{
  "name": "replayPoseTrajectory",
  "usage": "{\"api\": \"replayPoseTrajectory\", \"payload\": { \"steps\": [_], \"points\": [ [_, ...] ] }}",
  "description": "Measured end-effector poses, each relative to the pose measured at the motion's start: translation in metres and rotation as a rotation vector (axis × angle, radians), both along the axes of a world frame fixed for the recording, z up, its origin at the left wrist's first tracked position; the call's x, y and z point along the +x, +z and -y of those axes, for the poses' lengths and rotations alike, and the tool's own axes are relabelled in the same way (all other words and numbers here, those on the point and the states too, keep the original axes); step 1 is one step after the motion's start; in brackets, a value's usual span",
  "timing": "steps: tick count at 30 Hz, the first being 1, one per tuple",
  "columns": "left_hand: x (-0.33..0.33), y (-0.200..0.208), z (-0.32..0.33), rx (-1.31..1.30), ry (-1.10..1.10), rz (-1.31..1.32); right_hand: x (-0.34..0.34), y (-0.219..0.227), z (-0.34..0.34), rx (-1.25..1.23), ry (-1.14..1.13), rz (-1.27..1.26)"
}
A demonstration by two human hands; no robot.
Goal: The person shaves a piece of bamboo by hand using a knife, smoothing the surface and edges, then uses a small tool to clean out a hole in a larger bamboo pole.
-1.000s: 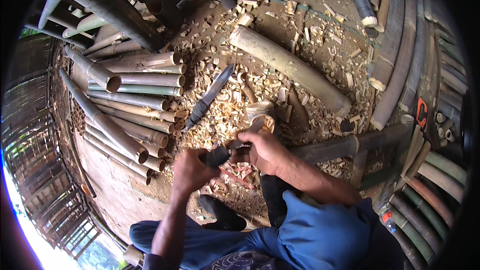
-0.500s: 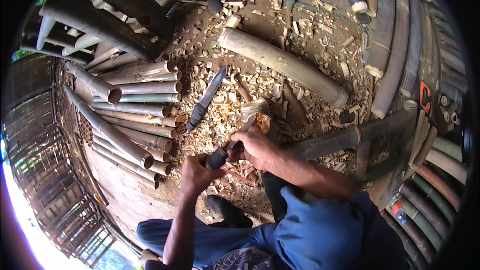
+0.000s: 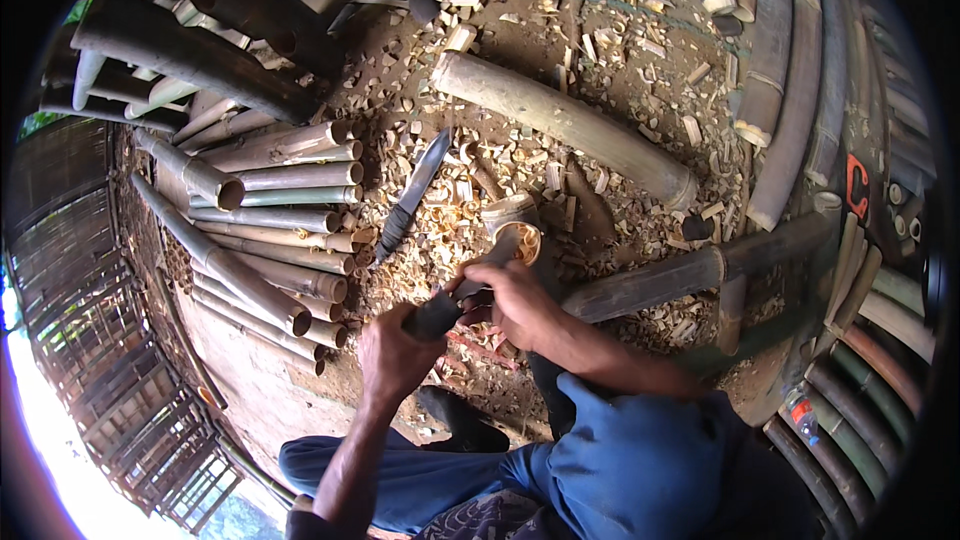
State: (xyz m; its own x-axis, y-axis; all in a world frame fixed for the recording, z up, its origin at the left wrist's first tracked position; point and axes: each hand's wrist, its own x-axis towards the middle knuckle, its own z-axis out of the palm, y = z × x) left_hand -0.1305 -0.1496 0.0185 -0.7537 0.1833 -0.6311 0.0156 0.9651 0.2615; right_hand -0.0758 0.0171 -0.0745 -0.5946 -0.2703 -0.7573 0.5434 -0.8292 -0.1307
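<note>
Gripping the dark end of the tool, my left hand is closed firmly around it, low in the middle of my view. My right hand is closed too, farther up the same tool and just ahead of the left, its thumb set on the shank; the curled fingers underneath are too dark for me to make out. The far part of the tool points up to the pale mouth of the tube, just in front of my right hand, and I cannot tell whether it touches the rim or reaches inside. Pale curls show in that mouth, and more shavings lie around it on the ground, so I take the step in hand to be paring the tube's end. The next move, as I judge it, calls for my right hand to steer the tip along the rim while the left gives the push and the angle, with the right fingers well clear of any edge. A knife lies apart on the shavings, near the ends of the thin poles, and a thick log lies beyond the tube, neither of them in my hands
</note>
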Motion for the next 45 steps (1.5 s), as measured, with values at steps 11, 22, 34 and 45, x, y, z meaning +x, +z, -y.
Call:
{"api": "replayPoseTrajectory", "payload": {
  "steps": [11, 22, 34, 45],
  "points": [
    [-0.057, 0.027, -0.082, -0.069, -0.96, -0.547, 0.018, -0.025, -0.007, -0.603, -0.516, -0.005],
    [-0.059, 0.011, -0.031, -0.154, -0.323, -0.122, 0.001, -0.02, 0.001, -0.305, -0.3, -0.014],
    [-0.014, -0.009, 0.01, 0.043, 0.036, 0.058, -0.004, -0.01, -0.001, 0.041, 0.042, 0.029],
    [-0.035, 0.041, -0.115, -0.264, -0.885, -0.38, 0.019, -0.033, -0.019, -0.499, -0.465, 0.031]
  ]
}}
